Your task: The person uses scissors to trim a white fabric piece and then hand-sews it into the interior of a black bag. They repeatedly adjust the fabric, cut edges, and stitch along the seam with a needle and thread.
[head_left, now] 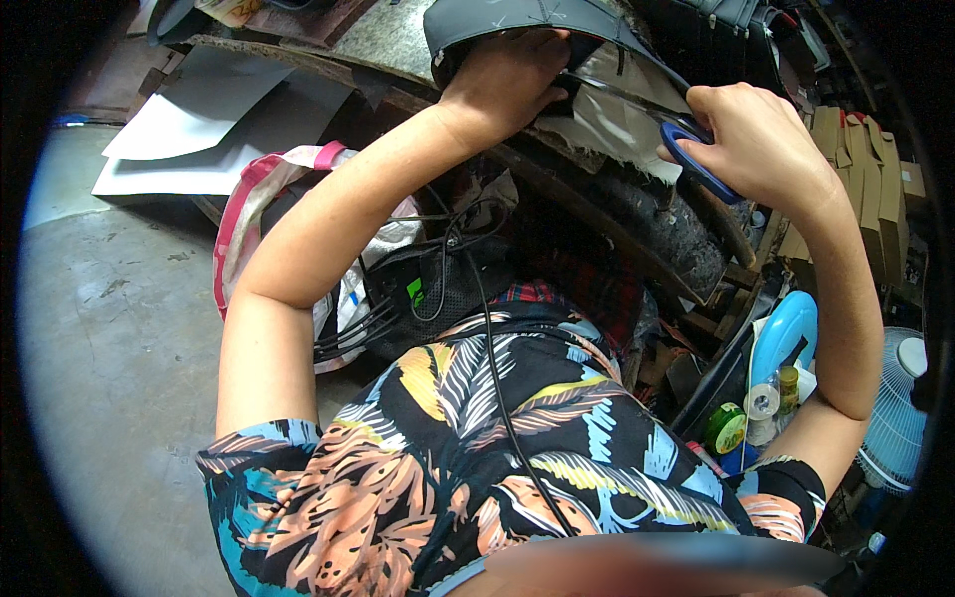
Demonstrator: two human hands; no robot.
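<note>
Bench (386,42): speckled grey top, upper centre of frame.
Bag (232,219): white, pink edging, left of centre; black mesh article (438,284) with green mark against it, whether inside cannot be told.
Container (731,370): dark-walled, lower right; at it, light-blue rounded article (793,338), green round tin (726,428), pale roll (762,400).
Piece of material (527,14): dark grey, curved, pale marks, upper centre, over the bench edge.
Left hand (507,80): upper centre, touching the material's underside; fingers partly hidden, closure cannot be told.
Right hand (751,134): upper right, clamped on the scissors' handles.
Scissors (693,159): blue handles, upper right; long axis slanting, blades pointing upper left toward the material.
</note>
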